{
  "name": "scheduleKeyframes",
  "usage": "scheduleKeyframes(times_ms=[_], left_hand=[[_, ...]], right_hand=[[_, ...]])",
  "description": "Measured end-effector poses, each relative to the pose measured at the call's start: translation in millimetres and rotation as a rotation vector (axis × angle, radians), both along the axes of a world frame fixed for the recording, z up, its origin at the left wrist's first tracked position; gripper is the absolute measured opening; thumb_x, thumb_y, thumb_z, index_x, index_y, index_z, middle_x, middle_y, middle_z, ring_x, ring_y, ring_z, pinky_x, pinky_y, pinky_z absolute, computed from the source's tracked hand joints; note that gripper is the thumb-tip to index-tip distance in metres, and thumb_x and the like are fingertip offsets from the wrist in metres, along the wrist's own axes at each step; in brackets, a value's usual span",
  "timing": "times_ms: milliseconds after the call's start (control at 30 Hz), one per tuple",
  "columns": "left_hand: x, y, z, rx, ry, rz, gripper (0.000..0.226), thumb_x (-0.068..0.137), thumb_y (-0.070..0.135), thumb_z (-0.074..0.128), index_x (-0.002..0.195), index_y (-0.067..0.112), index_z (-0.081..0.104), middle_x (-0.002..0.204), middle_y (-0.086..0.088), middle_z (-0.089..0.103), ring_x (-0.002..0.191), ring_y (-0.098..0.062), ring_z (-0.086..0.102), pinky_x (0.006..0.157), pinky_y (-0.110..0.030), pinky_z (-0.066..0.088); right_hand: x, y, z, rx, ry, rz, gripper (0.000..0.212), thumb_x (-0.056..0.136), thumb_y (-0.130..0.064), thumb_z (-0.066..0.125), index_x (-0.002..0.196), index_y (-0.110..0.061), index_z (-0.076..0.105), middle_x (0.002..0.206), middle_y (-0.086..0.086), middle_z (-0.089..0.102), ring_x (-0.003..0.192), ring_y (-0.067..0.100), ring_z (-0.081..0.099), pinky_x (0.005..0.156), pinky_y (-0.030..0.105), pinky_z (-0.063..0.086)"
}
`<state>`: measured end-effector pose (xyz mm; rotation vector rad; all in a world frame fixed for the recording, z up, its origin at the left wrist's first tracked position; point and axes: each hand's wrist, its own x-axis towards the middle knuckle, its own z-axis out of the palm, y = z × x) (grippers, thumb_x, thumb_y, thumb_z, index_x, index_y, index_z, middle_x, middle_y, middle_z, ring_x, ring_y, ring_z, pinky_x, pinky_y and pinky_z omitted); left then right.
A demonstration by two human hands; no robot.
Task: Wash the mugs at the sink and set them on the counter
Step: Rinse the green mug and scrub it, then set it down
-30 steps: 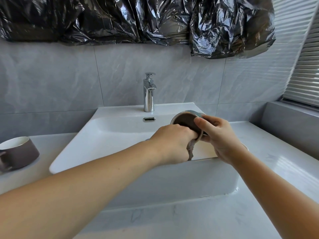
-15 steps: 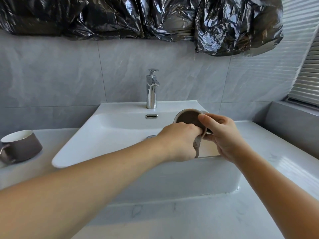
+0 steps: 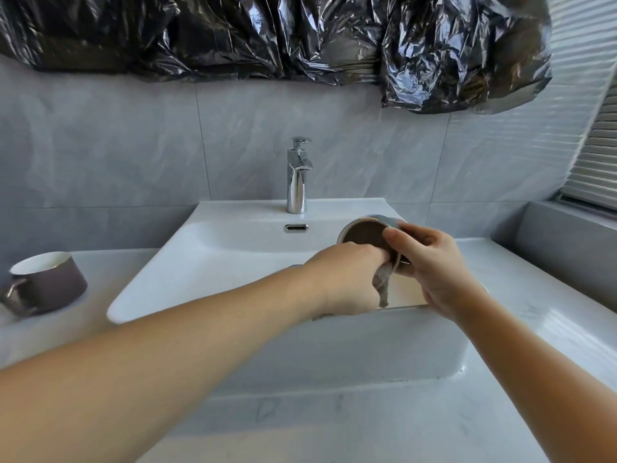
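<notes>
Since a moment ago both hands have drifted a little toward 3 o'clock over the basin and my view has tipped down, so the faucet [image 3: 298, 177] now sits at 12 o'clock, dry as far as I can see. Far out at 9 o'clock a second brown mug [image 3: 46, 281] stands upright on the counter [image 3: 334, 426], well apart from the work; I judge it either done or waiting, I cannot tell which. My left hand [image 3: 347, 279] is closed around a grey cloth [image 3: 384, 285], pressing it against the mug's lower rim while a tail of it hangs down toward the sink [image 3: 213, 262]. The mug [image 3: 364, 233] I am washing is tilted with its mouth facing me, held above the right side of the basin at about 2 o'clock. My right hand [image 3: 437, 265] wraps its outside, thumb hooked over the rim, fingers curled shut behind it. What worries me: a wet, possibly soapy wall could slip under that one-sided hold as I scrub, and the mug would strike the hard sink edge just below; pushing the cloth too hard could also lever it out from under my thumb.
</notes>
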<state>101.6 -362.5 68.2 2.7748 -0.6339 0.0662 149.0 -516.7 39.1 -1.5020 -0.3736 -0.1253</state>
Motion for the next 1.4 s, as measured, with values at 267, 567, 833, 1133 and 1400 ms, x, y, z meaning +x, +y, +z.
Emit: scheduleKeyframes(times_ms=[267, 567, 833, 1133, 1400], left_hand=[[-17, 22, -3, 0.210, -0.302, -0.129, 0.040, 0.086, 0.013, 0.055, 0.124, 0.025, 0.050, 0.117, 0.008, 0.062, 0.109, -0.021, 0.057, 0.076, -0.040, 0.052], [-9, 9, 0, 0.032, -0.110, -0.070, 0.025, 0.079, 0.010, 0.056, 0.100, 0.023, 0.058, 0.096, 0.011, 0.071, 0.097, -0.019, 0.063, 0.077, -0.040, 0.054], [-12, 20, 23, 0.404, -0.234, -0.156, 0.021, 0.081, 0.009, 0.053, 0.094, 0.026, 0.050, 0.093, 0.012, 0.062, 0.087, -0.015, 0.059, 0.065, -0.038, 0.052], [2, 25, 19, 0.451, -0.244, -0.198, 0.025, 0.077, 0.009, 0.056, 0.087, 0.030, 0.048, 0.095, 0.017, 0.065, 0.091, -0.011, 0.060, 0.062, -0.033, 0.050], [19, 39, 6, 0.746, -0.564, -0.293, 0.041, 0.091, 0.016, 0.053, 0.130, 0.027, 0.048, 0.120, 0.008, 0.057, 0.109, -0.021, 0.055, 0.061, -0.033, 0.041]], right_hand=[[3, 3, 0, -0.004, 0.011, 0.011, 0.015, 0.090, -0.022, 0.071, 0.099, -0.011, 0.076, 0.092, 0.009, 0.076, 0.085, 0.018, 0.071, 0.086, 0.046, 0.060], [4, 1, -1, -0.003, 0.038, 0.022, 0.014, 0.090, -0.022, 0.070, 0.088, -0.011, 0.079, 0.089, 0.014, 0.074, 0.083, 0.024, 0.069, 0.085, 0.048, 0.059], [6, 1, -1, 0.010, 0.038, 0.026, 0.018, 0.092, -0.023, 0.067, 0.098, -0.009, 0.077, 0.099, 0.017, 0.076, 0.089, 0.024, 0.072, 0.082, 0.044, 0.061], [7, 1, -3, -0.034, 0.015, 0.008, 0.016, 0.092, -0.022, 0.068, 0.095, -0.009, 0.076, 0.088, 0.012, 0.076, 0.079, 0.019, 0.072, 0.067, 0.030, 0.059], [8, 4, -2, -0.064, 0.062, 0.032, 0.017, 0.090, -0.022, 0.070, 0.098, -0.008, 0.076, 0.088, 0.010, 0.077, 0.078, 0.019, 0.071, 0.072, 0.033, 0.061]])
